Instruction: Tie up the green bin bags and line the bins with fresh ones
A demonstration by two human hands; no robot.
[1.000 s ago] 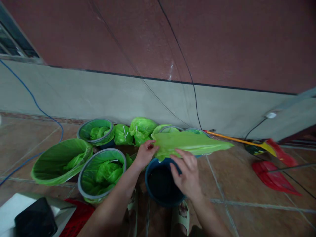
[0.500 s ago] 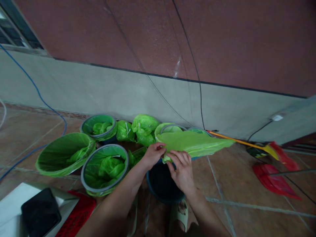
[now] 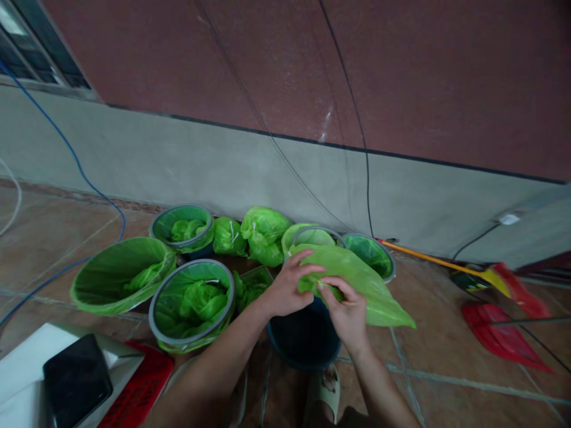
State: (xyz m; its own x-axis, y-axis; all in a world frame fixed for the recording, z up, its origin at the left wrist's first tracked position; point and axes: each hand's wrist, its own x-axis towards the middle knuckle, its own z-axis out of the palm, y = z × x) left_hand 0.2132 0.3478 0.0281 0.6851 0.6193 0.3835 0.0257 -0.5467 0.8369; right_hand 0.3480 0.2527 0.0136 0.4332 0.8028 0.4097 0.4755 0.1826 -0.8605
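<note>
A light green plastic bin bag spreads out to the right from my hands, above a dark blue bin with no liner at its rim. My right hand pinches the edge of this bag between thumb and forefinger. Just left of it, my left hand has its fingers apart beside the bag's edge. To the left stand a grey-rimmed lined bin, another lined bin and a third lined bin, with crumpled green bags inside.
Two tied green bags, a tied bag and a fuller one, lean by the wall. More lined bins stand behind my hands, one a lined bin. A red dustpan and broom lie right. A phone rests on a white box.
My left hand's fingers have spread away from the bag's edge. My right hand has moved slightly right, still pinching. The bag has swung lower at its far end, uncovering a lined bin behind.
</note>
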